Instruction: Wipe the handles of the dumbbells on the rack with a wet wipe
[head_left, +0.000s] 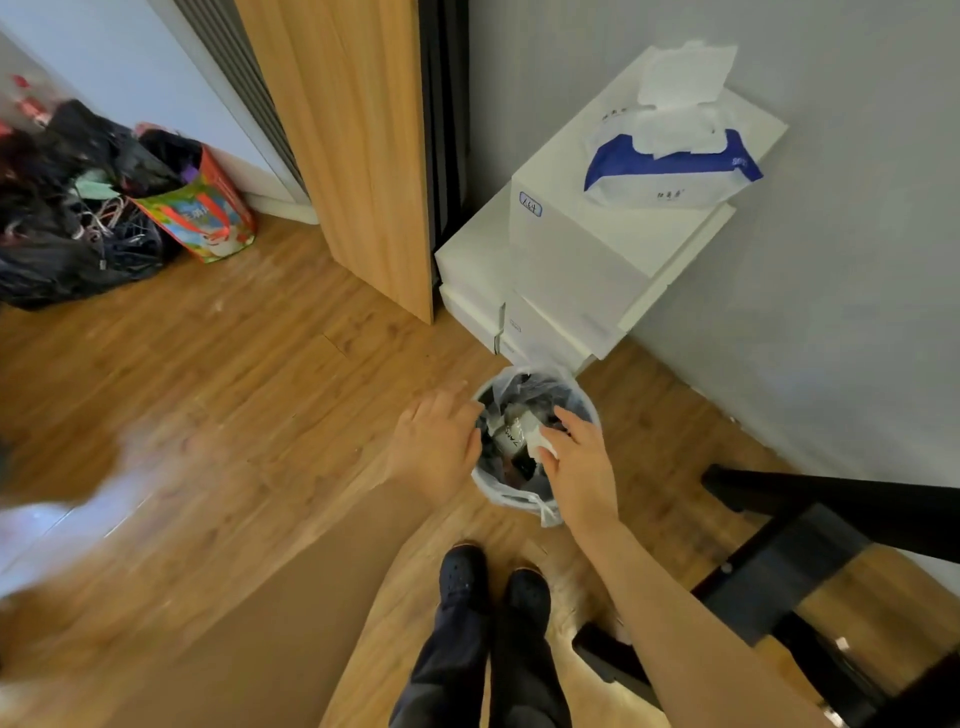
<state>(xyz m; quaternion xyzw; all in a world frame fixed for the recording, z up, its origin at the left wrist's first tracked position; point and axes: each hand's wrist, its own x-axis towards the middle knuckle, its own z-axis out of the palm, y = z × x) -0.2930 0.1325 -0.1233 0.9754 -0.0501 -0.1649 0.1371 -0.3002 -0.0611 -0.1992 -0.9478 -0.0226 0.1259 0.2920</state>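
My right hand (576, 462) hovers over a small waste bin (511, 496) lined with a clear bag and pinches a crumpled white wet wipe (543, 444) above the rubbish inside. At the bin's left rim, my left hand (439, 441) hangs with relaxed fingers and holds nothing. A blue and white pack of wet wipes (670, 166), one sheet sticking up from it, lies on a stack of white boxes (571, 270) beyond the bin. The black frame of the rack (810, 551) shows at the right; no dumbbells are in view.
A wooden panel (363, 156) stands left of the boxes against the grey wall. Black bags and a colourful tote (202, 218) sit on the wood floor at the far left. My two dark shoes (493, 582) stand just before the bin.
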